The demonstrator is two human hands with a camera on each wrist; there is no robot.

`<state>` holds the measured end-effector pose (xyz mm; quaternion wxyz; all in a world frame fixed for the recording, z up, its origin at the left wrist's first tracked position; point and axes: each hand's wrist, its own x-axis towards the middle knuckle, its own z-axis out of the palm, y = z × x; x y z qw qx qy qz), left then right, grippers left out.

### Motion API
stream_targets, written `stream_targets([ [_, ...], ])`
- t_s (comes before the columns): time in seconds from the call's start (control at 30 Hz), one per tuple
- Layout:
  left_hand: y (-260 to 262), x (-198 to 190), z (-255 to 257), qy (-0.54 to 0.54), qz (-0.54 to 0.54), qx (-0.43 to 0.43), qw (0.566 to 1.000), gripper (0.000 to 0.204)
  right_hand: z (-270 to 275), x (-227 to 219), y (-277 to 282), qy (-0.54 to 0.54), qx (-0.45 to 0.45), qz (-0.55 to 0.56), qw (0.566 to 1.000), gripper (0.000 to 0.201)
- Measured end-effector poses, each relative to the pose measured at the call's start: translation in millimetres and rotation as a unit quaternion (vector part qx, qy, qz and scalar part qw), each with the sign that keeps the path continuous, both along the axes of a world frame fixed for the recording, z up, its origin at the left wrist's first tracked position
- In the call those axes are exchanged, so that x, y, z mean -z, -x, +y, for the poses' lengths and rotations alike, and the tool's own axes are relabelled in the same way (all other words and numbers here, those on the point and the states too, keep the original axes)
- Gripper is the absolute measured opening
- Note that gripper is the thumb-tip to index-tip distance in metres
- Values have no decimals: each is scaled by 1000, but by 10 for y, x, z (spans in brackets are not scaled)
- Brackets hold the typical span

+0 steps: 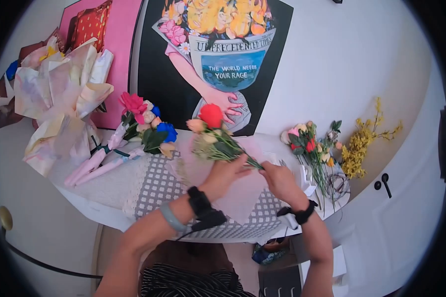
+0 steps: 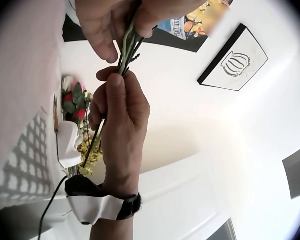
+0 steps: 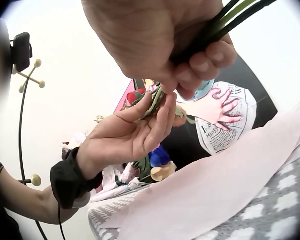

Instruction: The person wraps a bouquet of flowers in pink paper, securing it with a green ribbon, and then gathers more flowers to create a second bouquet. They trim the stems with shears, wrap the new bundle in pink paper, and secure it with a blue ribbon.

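My left hand [image 1: 226, 174] and right hand [image 1: 278, 180] meet over the sheet of paper [image 1: 243, 198] on the table [image 1: 109, 188] — both on the stems of the small bunch [image 1: 214, 138], whose heads point away to my left. Left of it lie the wrapped bouquets [image 1: 129, 138]; farther left, the big paper bundle [image 1: 64, 99]. Loose flowers [image 1: 312, 148] lie to my right — behind everything, the poster [image 1: 223, 54] on the wall.

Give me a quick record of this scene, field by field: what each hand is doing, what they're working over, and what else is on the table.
Left hand: holds the bunch of flower stems near the blooms
Right hand: pinches the lower ends of the same stems
Blooms: red flower on top, paler ones around it
Under the hands: pink wrapping sheet on a grey patterned tablecloth
Left of table: wrapped bouquets
Right of table: loose flowers, yellow sprigs
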<state>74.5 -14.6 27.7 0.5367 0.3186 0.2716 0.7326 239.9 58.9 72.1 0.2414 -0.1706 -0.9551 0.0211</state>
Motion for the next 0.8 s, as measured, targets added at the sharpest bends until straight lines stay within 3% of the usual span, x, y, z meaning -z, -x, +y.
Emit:
stream_targets([
  [0.13, 368, -47, -281, 52, 68, 8, 996, 20, -10, 177, 307, 38, -41, 29, 998, 14],
  [0.27, 670, -86, -413, 49, 315, 50, 947, 24, -28, 247, 350, 100, -32, 88, 990, 13],
  [0.33, 988, 78, -406, 13, 475, 27, 880, 27, -48, 259, 279, 166, -11, 134, 977, 14],
  [0.37, 1146, 103, -414, 35, 555, -38, 830, 25, -70, 234, 217, 211, 12, 153, 965, 15],
  [0.43, 1412, 69, -418, 78, 691, -164, 700, 23, -28, 254, 111, 290, 41, 186, 938, 17],
  [0.53, 1636, 164, -330, 139, 690, -179, 687, 24, 59, 297, 20, 362, 52, 222, 904, 19],
  [0.63, 1584, 244, -180, 163, 736, -127, 645, 30, 89, 393, 6, 398, 56, 235, 885, 20],
  [0.73, 1491, 223, -102, 177, 767, -113, 606, 33, 96, 487, 8, 416, 49, 224, 880, 20],
  [0.8, 1445, 204, -87, 167, 774, -102, 602, 33, 62, 500, 9, 395, 47, 224, 890, 20],
])
